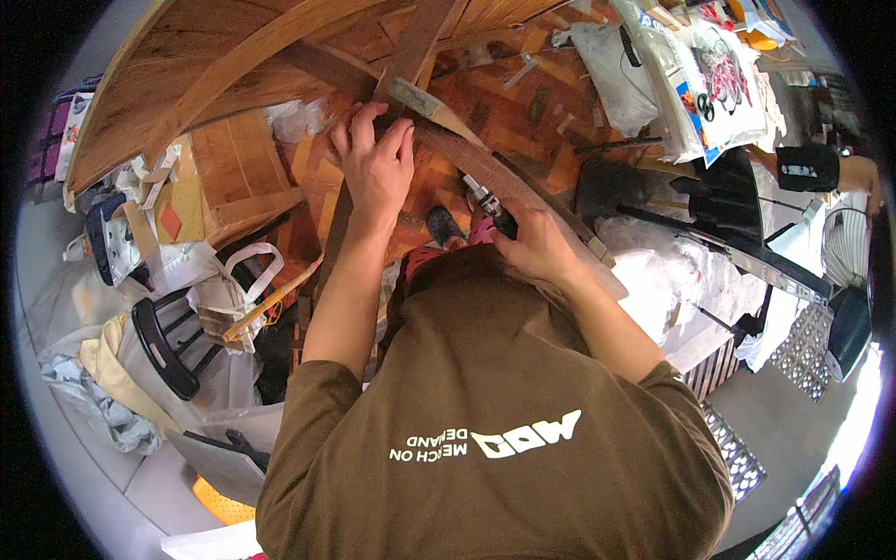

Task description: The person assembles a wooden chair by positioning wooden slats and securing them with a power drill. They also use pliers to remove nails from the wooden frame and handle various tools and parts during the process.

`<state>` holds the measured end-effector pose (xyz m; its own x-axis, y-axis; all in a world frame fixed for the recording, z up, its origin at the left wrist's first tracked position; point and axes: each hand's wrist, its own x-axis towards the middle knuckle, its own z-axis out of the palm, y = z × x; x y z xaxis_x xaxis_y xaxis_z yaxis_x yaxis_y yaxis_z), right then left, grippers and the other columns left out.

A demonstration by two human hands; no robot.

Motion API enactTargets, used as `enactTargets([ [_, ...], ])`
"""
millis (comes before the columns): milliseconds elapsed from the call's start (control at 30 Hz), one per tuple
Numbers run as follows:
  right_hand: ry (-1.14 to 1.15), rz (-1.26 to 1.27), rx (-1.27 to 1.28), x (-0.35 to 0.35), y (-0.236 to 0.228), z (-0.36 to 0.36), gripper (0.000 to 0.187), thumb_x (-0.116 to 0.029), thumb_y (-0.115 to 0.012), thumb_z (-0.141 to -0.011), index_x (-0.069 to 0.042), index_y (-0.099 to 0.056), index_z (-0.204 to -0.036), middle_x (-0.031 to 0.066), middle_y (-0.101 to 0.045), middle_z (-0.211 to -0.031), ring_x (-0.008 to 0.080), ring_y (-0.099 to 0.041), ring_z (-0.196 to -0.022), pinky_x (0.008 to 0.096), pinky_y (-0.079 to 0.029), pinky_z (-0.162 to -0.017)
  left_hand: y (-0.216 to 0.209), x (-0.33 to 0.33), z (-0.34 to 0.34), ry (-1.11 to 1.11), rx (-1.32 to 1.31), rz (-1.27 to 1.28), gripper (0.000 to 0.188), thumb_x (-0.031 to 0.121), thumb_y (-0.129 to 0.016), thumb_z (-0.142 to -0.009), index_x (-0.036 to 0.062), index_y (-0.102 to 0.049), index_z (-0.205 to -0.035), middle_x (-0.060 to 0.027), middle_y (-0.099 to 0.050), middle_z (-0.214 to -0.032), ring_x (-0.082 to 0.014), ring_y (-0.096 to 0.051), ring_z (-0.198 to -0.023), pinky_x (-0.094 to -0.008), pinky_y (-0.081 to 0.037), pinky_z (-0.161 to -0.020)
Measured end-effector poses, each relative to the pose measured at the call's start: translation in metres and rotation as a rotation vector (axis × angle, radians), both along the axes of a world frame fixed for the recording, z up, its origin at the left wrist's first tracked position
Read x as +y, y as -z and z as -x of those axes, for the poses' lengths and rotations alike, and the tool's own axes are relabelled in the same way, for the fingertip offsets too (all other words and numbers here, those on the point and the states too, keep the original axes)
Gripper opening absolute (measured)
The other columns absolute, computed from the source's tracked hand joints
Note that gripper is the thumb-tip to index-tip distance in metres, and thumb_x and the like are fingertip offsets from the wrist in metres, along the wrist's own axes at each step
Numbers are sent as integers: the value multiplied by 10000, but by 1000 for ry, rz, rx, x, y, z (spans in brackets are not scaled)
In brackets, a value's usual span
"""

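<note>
My left hand [378, 173] reaches up to the dark joint of a wooden frame, fingers bent and spread apart. Its fingertips are next to a pale-ended wooden piece [411, 98]; whether they press on it I cannot tell. In my right hand [539, 245] is a hand tool [483, 196] with a silver metal head and a black grip; its exact kind is unclear. The tool's head points up and left, close beside a long curved wooden rail [523, 191]. Above stands a large brown wooden panel [243, 70] with a curved brace, part of the same furniture.
Patterned wooden flooring [495, 79] shows beneath the frame. At left are a wooden box [241, 168], paper bags [219, 299] and a black chair back [163, 350]. On the right stand a plastic-covered table [686, 84] with scissors and cables, and a dark chair [719, 191].
</note>
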<state>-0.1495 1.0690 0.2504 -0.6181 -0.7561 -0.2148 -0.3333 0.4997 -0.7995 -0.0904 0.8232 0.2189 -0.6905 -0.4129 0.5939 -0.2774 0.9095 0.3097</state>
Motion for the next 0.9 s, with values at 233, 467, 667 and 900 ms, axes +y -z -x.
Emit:
enactTargets([
  [233,73,-106,-5,-28,-30,-10,481,-212,-640,-887,-38,-498,-1312,288,-667,-960,503,-627,-953,508,-502,-865,0,-5,6,42,33,-91,125,195,-809,-720,174,-760,-833,-24,-601,-1188,-328,-484,-1219,-521,-355,-999],
  [467,132,19,55,-80,-17,-16,608,-219,-597,-941,-23,-315,-1443,337,-573,-1214,512,-571,-1103,530,-468,-914,-4,-4,7,5,33,-116,126,197,-827,-667,190,-789,-788,-2,-610,-1234,-323,-463,-1265,-513,-347,-1039],
  [667,113,111,153,-97,8,-22,687,-187,-590,-930,-1,-228,-1483,366,-457,-1344,552,-548,-1112,550,-480,-929,2,-9,6,-3,26,-153,124,195,-805,-653,182,-790,-775,39,-602,-1254,-312,-451,-1277,-523,-324,-1067],
  [900,50,105,280,-104,13,-21,719,-188,-601,-919,-17,-212,-1499,352,-467,-1299,557,-580,-1008,579,-517,-836,-4,-6,1,-24,19,-139,84,169,-780,-665,141,-778,-743,33,-595,-1257,-314,-443,-1289,-538,-319,-1086],
])
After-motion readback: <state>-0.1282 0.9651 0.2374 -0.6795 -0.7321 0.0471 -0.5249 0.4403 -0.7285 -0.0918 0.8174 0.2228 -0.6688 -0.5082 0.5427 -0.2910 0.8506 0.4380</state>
